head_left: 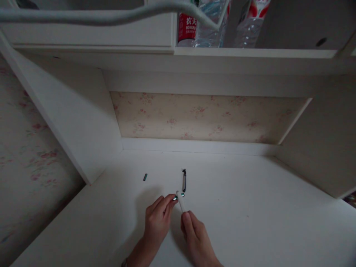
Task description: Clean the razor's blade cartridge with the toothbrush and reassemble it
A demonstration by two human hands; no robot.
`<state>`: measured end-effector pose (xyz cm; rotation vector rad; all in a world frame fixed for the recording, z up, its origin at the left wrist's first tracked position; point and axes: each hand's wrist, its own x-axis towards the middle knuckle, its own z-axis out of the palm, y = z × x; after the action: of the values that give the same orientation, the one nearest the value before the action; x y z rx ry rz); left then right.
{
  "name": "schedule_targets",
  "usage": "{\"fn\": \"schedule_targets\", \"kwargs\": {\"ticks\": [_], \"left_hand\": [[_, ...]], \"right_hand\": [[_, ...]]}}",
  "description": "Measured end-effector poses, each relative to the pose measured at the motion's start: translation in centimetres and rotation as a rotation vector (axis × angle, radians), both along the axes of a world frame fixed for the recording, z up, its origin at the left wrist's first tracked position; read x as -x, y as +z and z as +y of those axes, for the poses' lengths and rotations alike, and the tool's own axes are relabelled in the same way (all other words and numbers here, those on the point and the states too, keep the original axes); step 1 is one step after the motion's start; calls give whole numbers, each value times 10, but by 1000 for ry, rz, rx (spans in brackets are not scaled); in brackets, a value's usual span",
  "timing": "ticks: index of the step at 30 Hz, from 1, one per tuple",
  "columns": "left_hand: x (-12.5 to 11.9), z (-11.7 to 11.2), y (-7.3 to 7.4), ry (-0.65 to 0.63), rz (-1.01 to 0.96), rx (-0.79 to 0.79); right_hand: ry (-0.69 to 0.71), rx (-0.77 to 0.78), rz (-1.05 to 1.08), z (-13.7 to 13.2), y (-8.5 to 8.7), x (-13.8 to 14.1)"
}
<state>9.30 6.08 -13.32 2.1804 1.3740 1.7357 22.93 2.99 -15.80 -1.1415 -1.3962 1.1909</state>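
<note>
My right hand [196,235] is wrapped round the lower end of a slim white handle [181,203], which looks like a razor handle and tilts up and to the left. A small shiny teal piece [183,194] shows at the right of its head. At the head's left side, the fingers of my left hand [159,218] pinch a small teal-and-dark piece [175,198]. Whether that piece is joined to the head, I cannot tell. Just beyond the head lies a thin black item [184,181] with a bent end. A small dark green rectangular piece [145,177] rests farther left.
Both hands are above a white desktop [239,193]. White side panels [75,115] flank it, with flowered wallpaper [200,116] at the back. Overhead, a shelf [250,53] bears plastic bottles [250,26]. A pale curved bar [111,16] crosses the top of the view.
</note>
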Motion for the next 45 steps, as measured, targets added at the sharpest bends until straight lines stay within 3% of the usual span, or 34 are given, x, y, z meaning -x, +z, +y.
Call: {"fn": "schedule_targets", "kwargs": {"ticks": [4, 10, 16, 22, 28, 34, 40, 45], "left_hand": [[0, 0, 3, -4, -2, -22], [1, 1, 0, -14, 5, -31], [0, 1, 1, -20, -13, -45], [2, 1, -1, 31, 14, -45], [2, 1, -2, 1, 0, -53], [3, 2, -2, -4, -11, -40], [3, 2, 1, -14, -36, -56], [3, 2, -1, 28, -22, -71]], "right_hand": [[-59, 43, 11, 3, -1, -4], [65, 27, 10, -1, -1, 0], [-82, 69, 63, 5, 0, -4], [74, 45, 52, 1, -1, 1], [-45, 87, 144, 6, -7, -3], [100, 73, 98, 1, 0, -2], [-18, 107, 126, 3, 0, -6], [121, 88, 108, 1, -1, -6]]}}
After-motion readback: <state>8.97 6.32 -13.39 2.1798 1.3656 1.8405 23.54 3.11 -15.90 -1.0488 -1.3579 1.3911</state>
